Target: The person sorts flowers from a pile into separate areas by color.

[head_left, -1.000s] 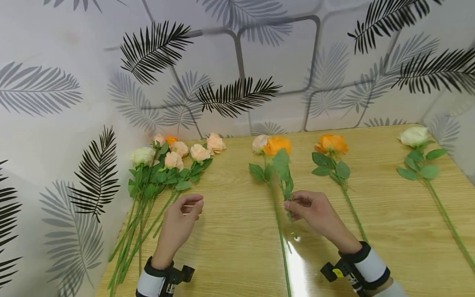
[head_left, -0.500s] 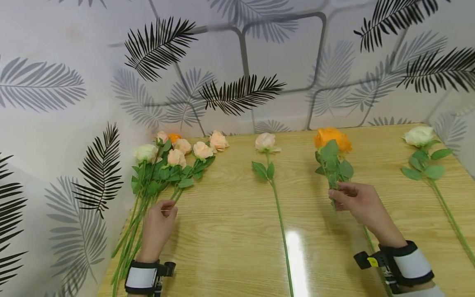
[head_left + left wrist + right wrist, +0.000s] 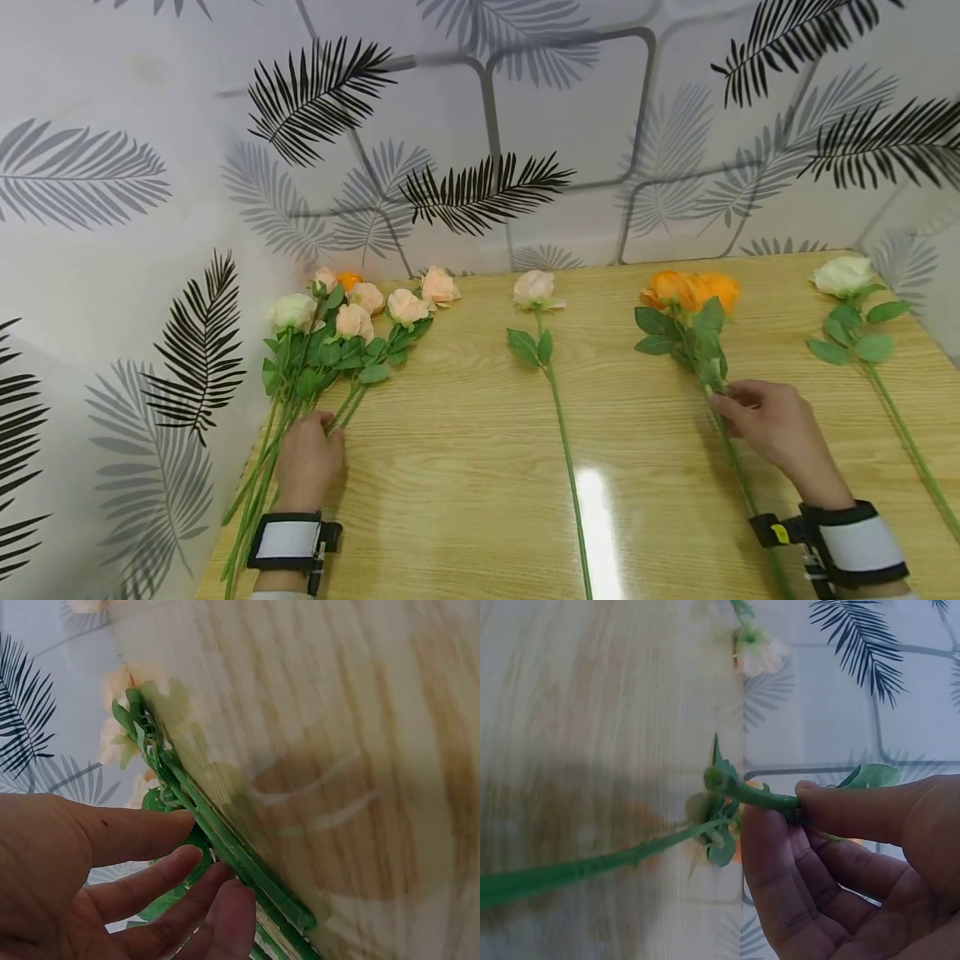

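So my left hand [image 3: 309, 462] has thumb and fingers apart, tips right at the stems [image 3: 352, 404], blooms [image 3: 354, 322] just beyond. Pink rose [image 3: 536, 289] lies between my hands. Next, an orange rose [image 3: 663, 290] sits right beside the short orange rose [image 3: 717, 292] my right hand [image 3: 776, 429] is pinching by its stem. White rose [image 3: 842, 276]'s past that hand.

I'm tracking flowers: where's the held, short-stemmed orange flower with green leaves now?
The short-stemmed orange flower is right of centre in the head view, pinched in the right hand, its bloom just right of that of the long-stemmed orange flower.
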